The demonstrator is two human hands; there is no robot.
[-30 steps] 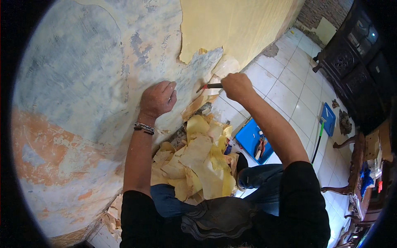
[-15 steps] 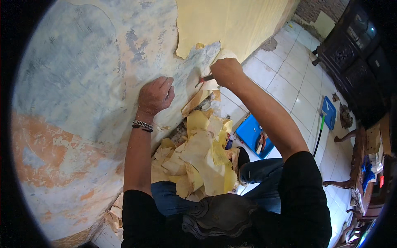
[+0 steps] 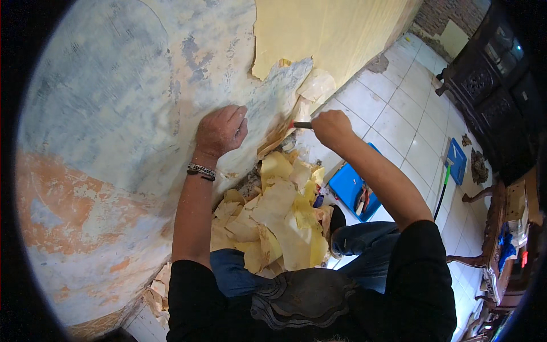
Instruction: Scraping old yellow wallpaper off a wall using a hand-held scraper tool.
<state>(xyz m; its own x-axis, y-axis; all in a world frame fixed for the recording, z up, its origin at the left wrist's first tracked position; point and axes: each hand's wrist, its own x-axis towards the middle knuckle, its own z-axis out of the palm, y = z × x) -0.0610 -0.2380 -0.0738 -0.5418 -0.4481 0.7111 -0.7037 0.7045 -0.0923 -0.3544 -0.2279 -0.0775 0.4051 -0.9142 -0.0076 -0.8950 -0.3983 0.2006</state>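
Observation:
My left hand (image 3: 221, 131) is curled into a loose fist and rests against the stripped wall (image 3: 131, 80), a bracelet (image 3: 200, 171) on its wrist. In my right hand (image 3: 333, 131) is a scraper (image 3: 303, 125) with a black handle and a red part near its head. The handle points left, toward the foot of the wall, and the head shows only partly. Close to it, a torn piece of paint skin (image 3: 317, 85) curls off the wall. Yellow paint (image 3: 319, 34) still covers the farther wall, ending in a ragged edge.
Peeled yellow sheets (image 3: 279, 214) are heaped along the wall's foot, by my legs. A blue tray (image 3: 345, 185) with tools in it stands on the white tiled floor (image 3: 393, 122), right of the heap. Farther right are a blue dustpan (image 3: 456, 158), a dark carved cabinet (image 3: 484, 85) and wooden furniture (image 3: 484, 251).
My right hand has moved back from the wall, to the right and nearer me, with the scraper. The curled piece of paint skin shows more fully now. My left hand keeps its place on the wall.

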